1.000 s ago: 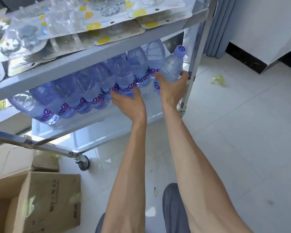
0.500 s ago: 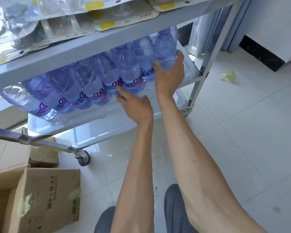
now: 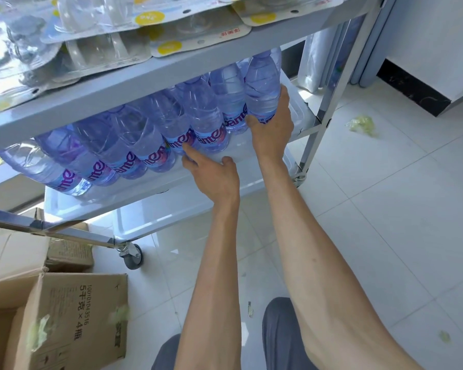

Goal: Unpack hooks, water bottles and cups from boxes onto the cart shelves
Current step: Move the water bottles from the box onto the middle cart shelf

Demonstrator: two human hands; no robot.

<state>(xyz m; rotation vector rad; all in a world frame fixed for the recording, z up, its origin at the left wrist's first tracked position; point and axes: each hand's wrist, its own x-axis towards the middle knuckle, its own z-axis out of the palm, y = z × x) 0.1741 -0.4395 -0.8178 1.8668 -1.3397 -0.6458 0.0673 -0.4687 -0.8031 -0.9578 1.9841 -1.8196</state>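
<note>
I see the row of water bottles (image 3: 150, 145) on the cart's middle shelf (image 3: 300, 116): clear, blue-tinted plastic, purple-lettered labels, standing side by side. My right hand (image 3: 271, 121) wraps its grip round the rightmost bottle (image 3: 262, 86), at the row's far right end. My left hand (image 3: 211, 174) has fingers spread loose, forefinger touching a label. Bottle caps hidden behind the top shelf (image 3: 145, 84). Blister packs (image 3: 198, 36) above, contents hard to make out. Cardboard box (image 3: 64, 319) cut off near left.

A row of water bottles (image 3: 155, 134) stands on the cart's middle shelf (image 3: 300, 113) from my right hand (image 3: 271, 124) away leftward, with hook packs (image 3: 198, 38) on the top shelf (image 3: 171, 73) above.
</note>
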